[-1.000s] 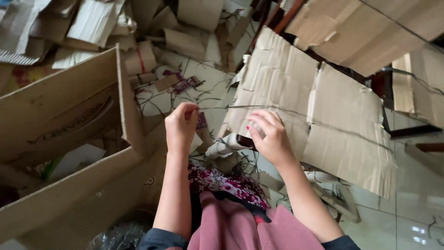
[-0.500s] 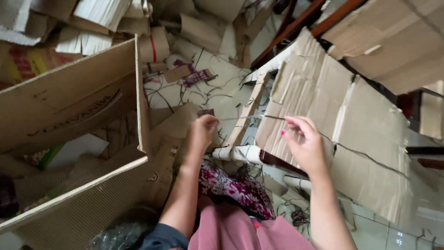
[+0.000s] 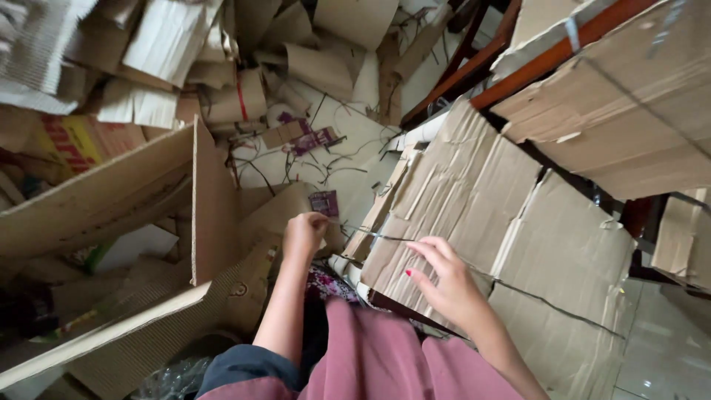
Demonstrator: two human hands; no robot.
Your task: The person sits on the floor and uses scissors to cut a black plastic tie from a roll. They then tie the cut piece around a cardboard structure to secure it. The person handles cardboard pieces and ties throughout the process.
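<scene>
A flattened stack of brown cardboard sheets [image 3: 518,222] lies tilted in front of me. A thin dark string [image 3: 548,304] runs across its top. My left hand [image 3: 305,231] is closed on the string's end, just off the stack's left edge and next to a small purple scrap [image 3: 324,201]. My right hand [image 3: 448,285] rests on the stack's near corner. Its fingers are spread and lie over the string. My lap in pink cloth [image 3: 385,355] fills the bottom of the view.
A large open cardboard box [image 3: 111,192] stands at the left. Loose cardboard pieces [image 3: 170,44] and bits of string cover the pale floor behind it. At the upper right another tied cardboard bundle [image 3: 629,111] sits over a red-brown wooden frame [image 3: 533,67].
My hands have drawn apart: the left moved left off the stack with the string, and the right slid lower on the stack's near corner. The view shifted to the right.
</scene>
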